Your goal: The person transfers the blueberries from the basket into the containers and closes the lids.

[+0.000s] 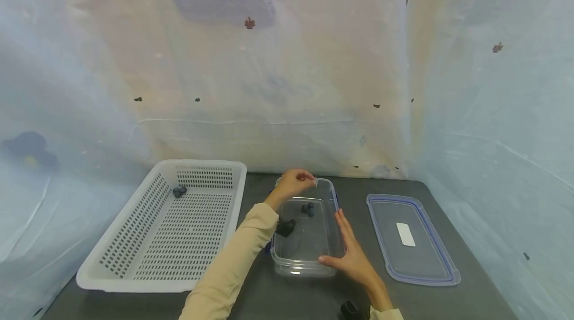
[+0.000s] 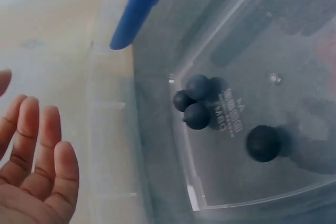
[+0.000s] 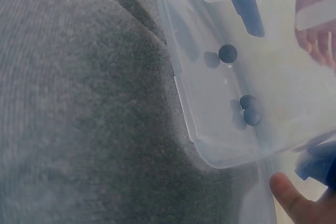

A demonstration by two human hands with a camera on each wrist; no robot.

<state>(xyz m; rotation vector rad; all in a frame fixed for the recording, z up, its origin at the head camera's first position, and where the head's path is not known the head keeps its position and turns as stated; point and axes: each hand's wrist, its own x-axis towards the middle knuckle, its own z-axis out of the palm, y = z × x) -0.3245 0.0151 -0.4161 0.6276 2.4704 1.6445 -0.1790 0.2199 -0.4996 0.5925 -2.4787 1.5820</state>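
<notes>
A clear plastic food container with blue clips stands in front of me, uncovered. Several blueberries lie on its floor; three cluster near one end, and a single blueberry sits apart. My left hand hovers over the far left end of the container, fingers loosely bent, and the left wrist view finds no fruit in them. My right hand lies along the container's right side, fingers extended and thumb spread toward the near rim. In the right wrist view only one digit of it shows, beside a blue clip.
To the left stands a white perforated basket with a couple of blueberries at its far left. A clear lid with a blue seal lies on the grey table at right. Printed plastic sheeting hangs behind and at the sides.
</notes>
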